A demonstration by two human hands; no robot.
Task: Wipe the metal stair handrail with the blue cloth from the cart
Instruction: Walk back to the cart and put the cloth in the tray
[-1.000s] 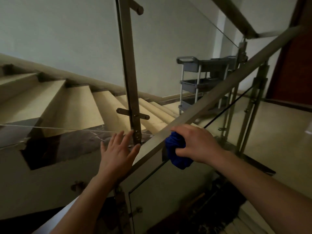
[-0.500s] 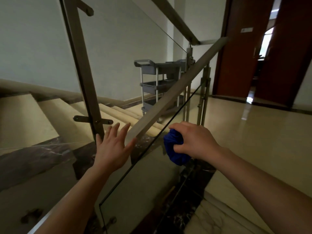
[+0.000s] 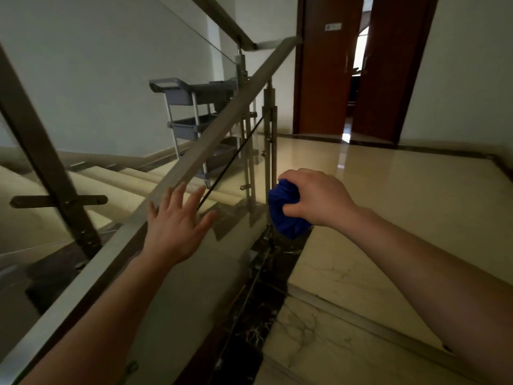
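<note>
A second ago our right hand [image 3: 316,200] had the blue cloth [image 3: 287,212] pressed against the metal handrail [image 3: 211,145]; now the cloth has come off the rail and sits well to the right of it, over the landing floor [image 3: 388,207], fingers clamped tight round the bunched fabric. Our left hand [image 3: 175,226] has stayed close to the handrail, fingers spread apart and gripping nothing, its fingertips at the rail's lower edge; we cannot tell whether they touch it. Our view has also swung away from the stairs toward the doorway [image 3: 358,68] beyond the handrail. We read this as the wiping stroke being broken off, so either this stretch is finished or we are about to reposition for the next stretch. Behind the handrail, seen partly through the glass panel [image 3: 236,245], stands the grey cart [image 3: 194,107] with its three tray shelves; from here we see nothing lying in them, though their contents are mostly hidden.
</note>
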